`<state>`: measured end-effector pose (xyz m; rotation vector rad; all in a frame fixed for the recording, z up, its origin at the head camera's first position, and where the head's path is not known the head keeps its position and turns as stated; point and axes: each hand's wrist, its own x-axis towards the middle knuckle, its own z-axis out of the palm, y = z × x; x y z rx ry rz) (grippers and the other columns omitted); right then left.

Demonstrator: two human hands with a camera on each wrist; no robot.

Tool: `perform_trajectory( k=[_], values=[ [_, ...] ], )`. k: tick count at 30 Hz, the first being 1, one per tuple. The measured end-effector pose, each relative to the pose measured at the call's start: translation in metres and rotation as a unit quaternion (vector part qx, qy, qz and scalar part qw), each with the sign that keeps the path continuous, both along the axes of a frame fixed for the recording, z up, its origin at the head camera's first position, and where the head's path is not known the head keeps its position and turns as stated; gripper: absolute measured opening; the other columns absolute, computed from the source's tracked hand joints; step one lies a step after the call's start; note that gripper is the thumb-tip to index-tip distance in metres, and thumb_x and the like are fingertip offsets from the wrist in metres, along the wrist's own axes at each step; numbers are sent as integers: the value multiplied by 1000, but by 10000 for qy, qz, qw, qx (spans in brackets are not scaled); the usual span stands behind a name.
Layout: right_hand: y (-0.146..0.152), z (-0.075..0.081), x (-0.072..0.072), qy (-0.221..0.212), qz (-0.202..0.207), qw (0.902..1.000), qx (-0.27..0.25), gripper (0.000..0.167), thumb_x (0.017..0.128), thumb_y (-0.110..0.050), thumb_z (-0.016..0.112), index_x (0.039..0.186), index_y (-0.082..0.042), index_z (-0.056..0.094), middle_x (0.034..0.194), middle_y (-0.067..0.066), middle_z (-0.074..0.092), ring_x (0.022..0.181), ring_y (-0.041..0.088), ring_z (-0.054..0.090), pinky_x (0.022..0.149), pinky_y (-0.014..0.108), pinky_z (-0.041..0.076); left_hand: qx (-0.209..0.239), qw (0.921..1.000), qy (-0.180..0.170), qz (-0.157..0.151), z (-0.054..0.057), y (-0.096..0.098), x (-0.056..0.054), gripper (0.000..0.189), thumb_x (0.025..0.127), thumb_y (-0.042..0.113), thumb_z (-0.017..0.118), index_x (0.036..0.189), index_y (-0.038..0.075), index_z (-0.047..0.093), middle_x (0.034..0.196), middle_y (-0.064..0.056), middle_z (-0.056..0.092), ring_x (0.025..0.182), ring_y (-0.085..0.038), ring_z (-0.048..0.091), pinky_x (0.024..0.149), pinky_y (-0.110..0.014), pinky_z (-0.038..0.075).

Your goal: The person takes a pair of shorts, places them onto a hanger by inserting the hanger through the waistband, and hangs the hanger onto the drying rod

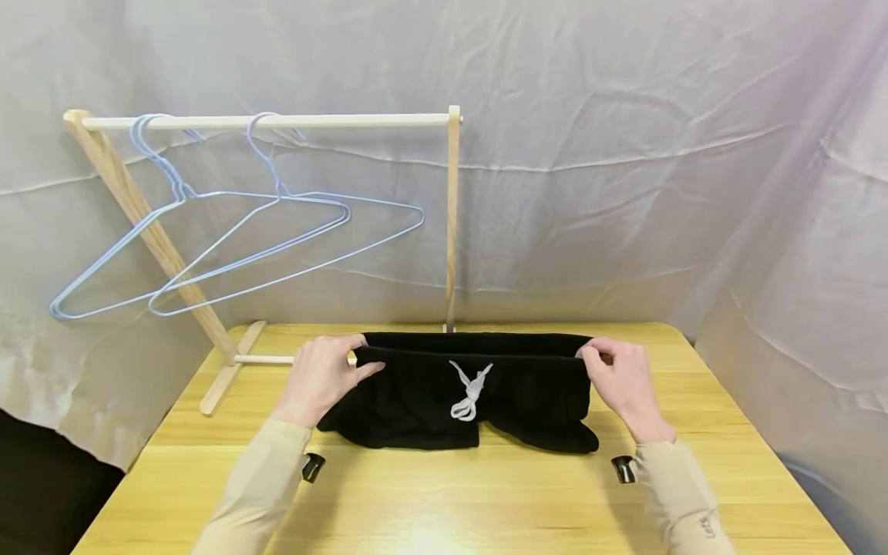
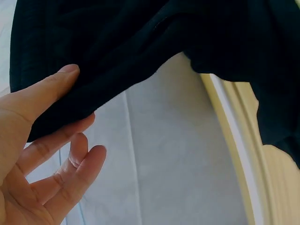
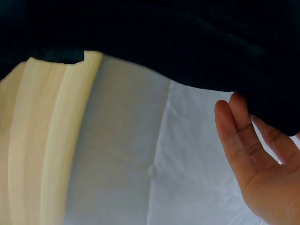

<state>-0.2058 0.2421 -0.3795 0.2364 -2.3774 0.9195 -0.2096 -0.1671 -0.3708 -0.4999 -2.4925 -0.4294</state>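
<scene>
While the left hand (image 1: 322, 379) and the right hand (image 1: 620, 379) pinch opposite ends of its waistband (image 1: 416, 361), a black garment (image 1: 430, 397), probably shorts, spans the gap between them, legs (image 1: 409, 433) drooping below the grips over the wooden table (image 1: 499, 509); a pale drawstring bow (image 1: 469, 395) hangs midway.

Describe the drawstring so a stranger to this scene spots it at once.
In the head view, go from the wooden table to the black garment seen against it. The drawstring hangs at the middle of its front, below the upper edge. Pale and bow-tied, it stands out from the black around it.
</scene>
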Motion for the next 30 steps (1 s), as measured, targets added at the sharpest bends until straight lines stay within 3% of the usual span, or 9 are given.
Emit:
perform_trajectory(
  k=[7, 9, 12, 15, 19, 22, 25, 28, 30],
  values=[
    [-14, -16, 3, -166, 270, 9995, -47, 27, 86, -1, 53, 76, -11, 76, 77, 8, 75, 68, 9, 66, 58, 17, 51, -504, 9987, -43, 96, -18, 2, 5, 31, 73, 36, 89, 72, 17, 65, 55, 2, 55, 51, -22, 58, 46, -37, 46],
    [-17, -21, 5, -189, 300, 9993, -66, 25, 86, 0, 55, 79, -11, 77, 81, 8, 76, 72, 10, 66, 58, 17, 52, -537, 9981, -272, 152, -21, 4, 8, 29, 72, 38, 89, 75, 17, 69, 60, 1, 63, 55, -24, 61, 47, -38, 48],
    [-20, -27, 6, -244, 363, 9989, -150, 23, 86, 1, 57, 83, -11, 77, 85, 8, 76, 75, 4, 62, 59, 17, 51, -411, 9949, -902, 184, -21, 6, 12, 28, 72, 45, 87, 80, 21, 74, 70, 2, 70, 62, -23, 64, 52, -37, 49],
    [-24, -34, 6, -311, 448, 9983, -221, 22, 87, 0, 59, 87, -13, 77, 90, 6, 76, 78, 0, 58, 62, 18, 51, -211, 9886, -1487, 94, -19, 7, 15, 31, 73, 52, 85, 85, 24, 77, 100, 1, 77, 85, -26, 72, 62, -40, 53],
    [-27, -40, 5, -383, 658, 9963, -389, 18, 92, -3, 61, 92, -14, 76, 94, 6, 75, 77, -1, 55, 63, 19, 49, 133, 9796, -2002, -97, -20, 6, 17, 32, 75, 58, 81, 87, 29, 78, 135, 5, 67, 121, -30, 64, 82, -53, 53],
    [-28, -44, 5, -505, 765, 9946, -481, 14, 96, -10, 63, 96, -14, 76, 97, 5, 75, 80, -3, 55, 66, 18, 49, 572, 9711, -2292, -339, -22, 4, 14, 26, 81, 55, 78, 89, 30, 78, 140, 3, 63, 130, -32, 58, 91, -58, 50],
    [-29, -49, 4, -672, 816, 9929, -543, 13, 100, -17, 62, 98, -15, 75, 101, 3, 74, 87, -5, 56, 71, 16, 49, 1187, 9607, -2392, -756, -22, 2, 10, 18, 87, 43, 77, 92, 25, 79, 139, -3, 64, 130, -34, 57, 93, -54, 52],
    [-30, -52, 3, -734, 878, 9916, -601, 15, 101, -19, 61, 98, -15, 75, 102, 2, 74, 90, -4, 57, 73, 16, 49, 1710, 9542, -2218, -1055, -22, 0, 7, 12, 91, 29, 75, 96, 19, 79, 137, -11, 65, 127, -37, 59, 92, -53, 53],
    [-30, -54, 2, -728, 874, 9917, -604, 15, 101, -20, 61, 98, -16, 75, 102, 2, 73, 91, -4, 57, 75, 17, 48, 1873, 9563, -1968, -1079, -20, -1, 5, 11, 91, 23, 75, 98, 15, 79, 135, -14, 65, 127, -39, 58, 96, -55, 51]
  ],
)
